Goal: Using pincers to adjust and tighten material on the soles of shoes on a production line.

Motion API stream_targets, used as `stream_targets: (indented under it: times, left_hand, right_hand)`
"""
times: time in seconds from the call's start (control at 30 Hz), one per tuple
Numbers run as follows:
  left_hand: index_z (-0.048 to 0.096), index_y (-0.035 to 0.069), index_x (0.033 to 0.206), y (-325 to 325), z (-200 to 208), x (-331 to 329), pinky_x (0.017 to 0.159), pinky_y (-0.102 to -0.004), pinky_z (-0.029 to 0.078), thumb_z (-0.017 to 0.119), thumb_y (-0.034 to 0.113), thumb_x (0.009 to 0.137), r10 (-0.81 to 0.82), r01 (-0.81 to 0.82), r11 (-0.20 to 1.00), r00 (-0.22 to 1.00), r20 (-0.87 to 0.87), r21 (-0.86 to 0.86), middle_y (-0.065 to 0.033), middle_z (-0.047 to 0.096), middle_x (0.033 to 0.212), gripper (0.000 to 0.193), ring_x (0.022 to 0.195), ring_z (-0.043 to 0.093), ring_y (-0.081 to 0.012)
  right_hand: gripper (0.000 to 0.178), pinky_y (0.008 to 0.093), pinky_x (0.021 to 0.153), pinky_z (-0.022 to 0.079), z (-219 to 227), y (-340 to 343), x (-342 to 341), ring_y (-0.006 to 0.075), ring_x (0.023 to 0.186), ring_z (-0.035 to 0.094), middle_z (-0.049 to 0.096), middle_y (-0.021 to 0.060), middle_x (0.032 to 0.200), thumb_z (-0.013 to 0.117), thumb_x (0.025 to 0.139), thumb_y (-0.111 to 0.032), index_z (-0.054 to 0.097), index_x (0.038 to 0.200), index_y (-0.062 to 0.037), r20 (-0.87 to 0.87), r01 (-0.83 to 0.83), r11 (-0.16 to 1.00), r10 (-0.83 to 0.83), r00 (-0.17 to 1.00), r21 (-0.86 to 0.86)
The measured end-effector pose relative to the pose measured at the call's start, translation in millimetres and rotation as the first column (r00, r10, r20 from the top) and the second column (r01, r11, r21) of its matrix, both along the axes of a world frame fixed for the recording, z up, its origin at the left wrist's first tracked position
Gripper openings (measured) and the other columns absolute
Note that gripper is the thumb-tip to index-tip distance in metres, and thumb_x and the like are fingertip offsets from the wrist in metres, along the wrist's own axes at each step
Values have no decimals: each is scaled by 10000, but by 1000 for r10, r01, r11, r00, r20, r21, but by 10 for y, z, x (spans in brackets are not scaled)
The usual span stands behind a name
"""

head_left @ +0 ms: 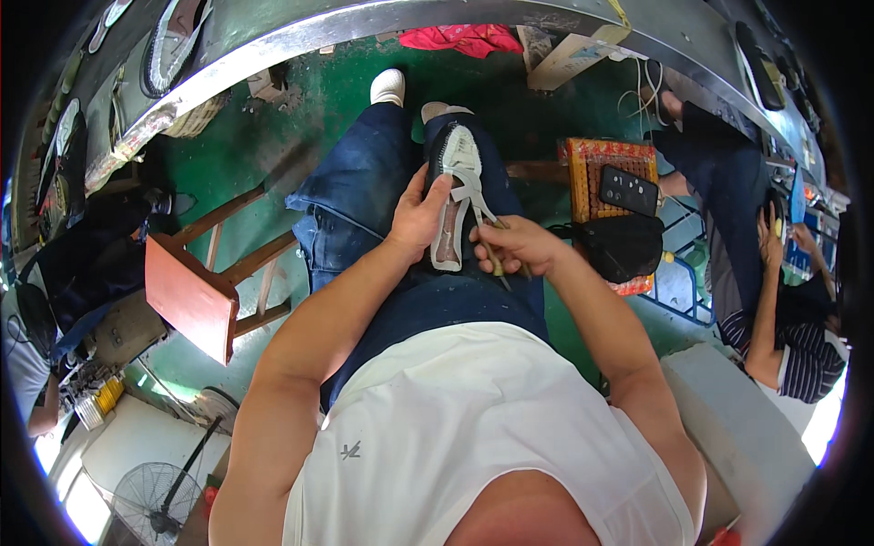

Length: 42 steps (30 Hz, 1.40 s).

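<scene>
Seated on a bench, white sleeveless shirt and dark blue jeans nearest the camera, with a grey-and-white unfinished shoe upper of soft fabric (455, 196) resting on the lap along the right thigh. Left hand (419, 218) closed around its left flank, thumb on top, grip holding the upper steady. Right hand (514, 246) just beside its lower right edge, grip pinched narrow on a thin yellowish stick-like tool (492, 255) touching the white lace straps. Likely light and floppy, easily creased, no stiffness without a sole; best taken by the firmer rim near the heel end or pinned flat against the thigh. Long axis running away from the body, toe end pointing toward the feet. Farther out: red-topped wooden stool (191, 296) left, green floor (337, 91), curved metal conveyor surface (382, 23) beyond.
</scene>
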<state>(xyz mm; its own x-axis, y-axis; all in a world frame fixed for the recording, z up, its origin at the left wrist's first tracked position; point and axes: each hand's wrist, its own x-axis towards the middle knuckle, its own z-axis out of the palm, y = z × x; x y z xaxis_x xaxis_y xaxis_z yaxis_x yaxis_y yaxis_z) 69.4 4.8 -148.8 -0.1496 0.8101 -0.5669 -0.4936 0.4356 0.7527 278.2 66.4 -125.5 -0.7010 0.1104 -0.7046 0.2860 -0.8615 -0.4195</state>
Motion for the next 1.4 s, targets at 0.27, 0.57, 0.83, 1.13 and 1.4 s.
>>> stream_targets:
  times: [0.27, 0.57, 0.83, 1.13, 1.4]
  left_hand:
    - [545, -5, 1352, 131, 79, -25, 942, -314, 490, 602, 335, 1014, -114, 90, 991, 957, -268, -100, -116, 660, 1194, 482, 1082, 616, -174]
    - [499, -22, 1408, 194, 334, -131, 967, -342, 499, 673, 383, 943, -344, 270, 930, 881, -326, -251, -172, 649, 1250, 641, 1133, 631, -231]
    - [456, 68, 1449, 259, 298, -436, 978, -501, 483, 760, 380, 907, -423, 422, 866, 904, 56, -270, -108, 617, 1309, 695, 1184, 604, -252]
    - [485, 66, 1414, 275, 298, -382, 927, -471, 515, 756, 375, 908, -457, 438, 854, 890, -1, -280, -103, 639, 1252, 652, 1143, 622, -243]
    - [554, 35, 1336, 156, 184, -360, 878, -340, 539, 726, 349, 936, -479, 444, 876, 846, -233, -191, -110, 679, 1128, 537, 1074, 643, -215]
  right_hand:
    - [420, 325, 612, 584, 516, 585, 231, 201, 891, 735, 720, 153, 983, 560, 1032, -357, 615, 1113, 51, 240, -365, 792, 280, 930, 490]
    - [489, 519, 761, 496, 658, 581, -231, 501, 836, 631, 660, 293, 845, 480, 1050, -410, 603, 901, 39, 366, -418, 300, 217, 905, 857]
    - [354, 477, 743, 514, 739, 452, 87, 442, 823, 663, 669, 254, 824, 608, 975, -325, 637, 985, 27, 451, -555, 520, 325, 831, 649]
    - [373, 473, 783, 554, 725, 43, -18, 373, 901, 684, 678, 201, 969, 597, 991, -341, 628, 1152, -6, 680, -616, -288, 327, 657, 734]
    - [391, 491, 749, 537, 396, -177, 268, 400, 857, 676, 686, 190, 931, 561, 1005, -415, 636, 1021, -32, 519, -485, -193, 212, 828, 853]
